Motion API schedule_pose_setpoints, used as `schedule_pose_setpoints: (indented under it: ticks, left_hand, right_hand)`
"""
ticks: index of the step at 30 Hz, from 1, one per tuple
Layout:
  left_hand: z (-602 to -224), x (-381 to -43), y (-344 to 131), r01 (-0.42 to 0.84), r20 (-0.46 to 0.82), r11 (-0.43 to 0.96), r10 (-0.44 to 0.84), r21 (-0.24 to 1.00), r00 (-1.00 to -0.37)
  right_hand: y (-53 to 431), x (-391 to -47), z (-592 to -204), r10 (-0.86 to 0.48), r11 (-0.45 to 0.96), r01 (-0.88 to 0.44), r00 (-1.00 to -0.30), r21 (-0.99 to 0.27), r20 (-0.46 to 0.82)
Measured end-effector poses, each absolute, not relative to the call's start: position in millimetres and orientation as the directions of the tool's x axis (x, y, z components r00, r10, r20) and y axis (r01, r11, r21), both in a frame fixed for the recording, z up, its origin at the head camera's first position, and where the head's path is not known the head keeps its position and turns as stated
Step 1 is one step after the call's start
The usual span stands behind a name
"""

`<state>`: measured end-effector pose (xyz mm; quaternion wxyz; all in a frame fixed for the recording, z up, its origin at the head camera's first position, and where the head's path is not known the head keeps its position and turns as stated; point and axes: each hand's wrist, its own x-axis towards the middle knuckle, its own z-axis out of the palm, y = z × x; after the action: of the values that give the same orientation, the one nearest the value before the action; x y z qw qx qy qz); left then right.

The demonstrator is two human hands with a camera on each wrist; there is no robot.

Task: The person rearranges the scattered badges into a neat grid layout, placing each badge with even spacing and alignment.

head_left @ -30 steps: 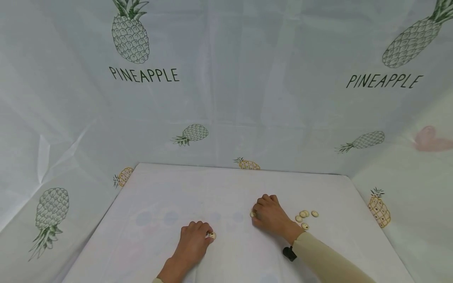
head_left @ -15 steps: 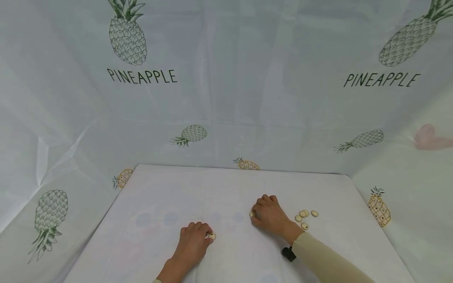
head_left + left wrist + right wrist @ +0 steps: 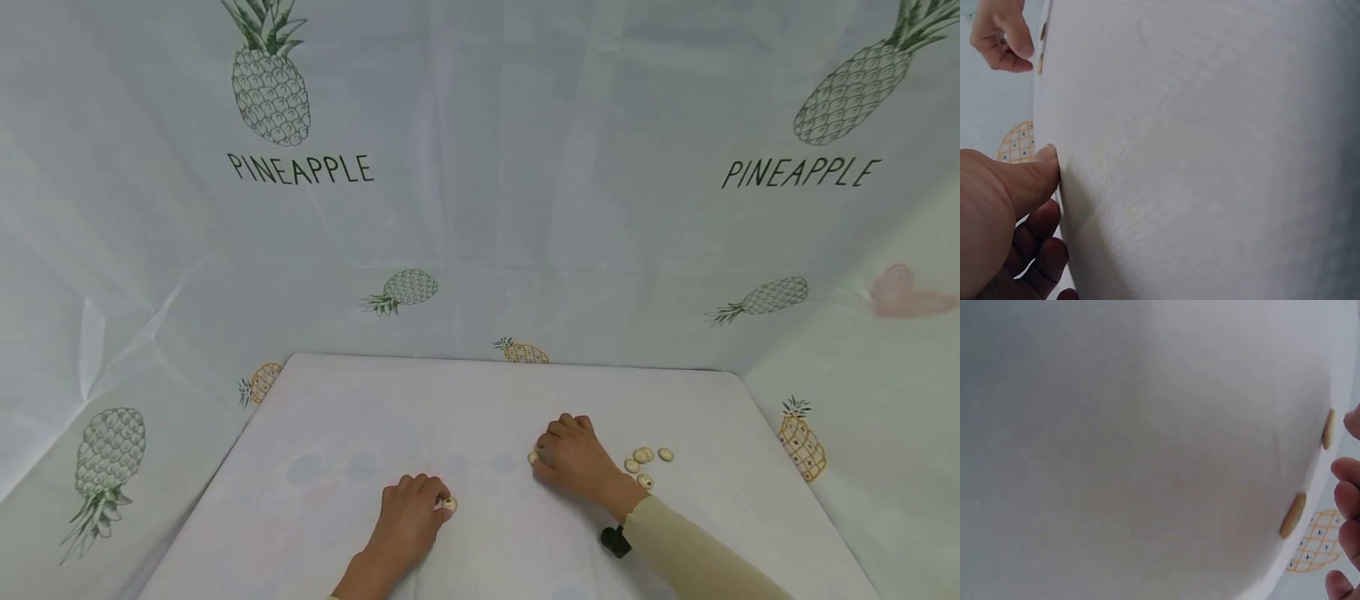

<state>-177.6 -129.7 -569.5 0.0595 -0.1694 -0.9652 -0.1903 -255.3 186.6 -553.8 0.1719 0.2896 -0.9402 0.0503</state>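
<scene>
Between thumb and forefinger my left hand point(image 3: 405, 521) pinches a small pale wooden disc point(image 3: 450, 504) with a dark mark, near the front middle of the table. In the left wrist view the thumb point(image 3: 1032, 184) covers most of that disc. My right hand point(image 3: 577, 458) hovers low over the table, its fingers loosely curled. A wooden disc point(image 3: 532, 457) shows just past its fingertips. Two discs, one nearer the fingers point(image 3: 1347, 500) and a second disc point(image 3: 1293, 514), lie flat in the right wrist view, with no disc visible between thumb and fingers.
Several more wooden discs point(image 3: 646, 481) lie in a loose group to the right of the right hand. A small black device point(image 3: 616, 542) sits under the right wrist. The white-covered table point(image 3: 360, 417) backs onto a hanging pineapple-print sheet point(image 3: 510, 208).
Both hands stay almost still, and the discs keep their places. The head view has tipped slightly up.
</scene>
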Motion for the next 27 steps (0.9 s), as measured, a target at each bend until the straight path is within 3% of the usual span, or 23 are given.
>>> schedule_pose_setpoints:
  ticks: [7, 15, 27]
  left_hand:
    - [-568.7, -177.2, -128.3, 0.355, 0.176, 0.869, 0.312, 0.345, -0.934]
    - [-569.0, -177.3, -129.9, 0.330, 0.139, 0.873, 0.299, 0.359, -0.944]
    - [-567.2, -176.4, -127.8, 0.342, 0.147, 0.871, 0.309, 0.354, -0.940]
  right_hand:
    - [216.6, -245.7, -546.1, -0.456, 0.876, -0.482, -0.831, -0.004, 0.319]
    - [258.9, -233.8, -531.3, -0.347, 0.913, -0.402, -0.856, -0.070, 0.384]
    - [298.6, -210.6, -538.2, -0.331, 0.930, -0.365, -0.879, -0.039, 0.344]
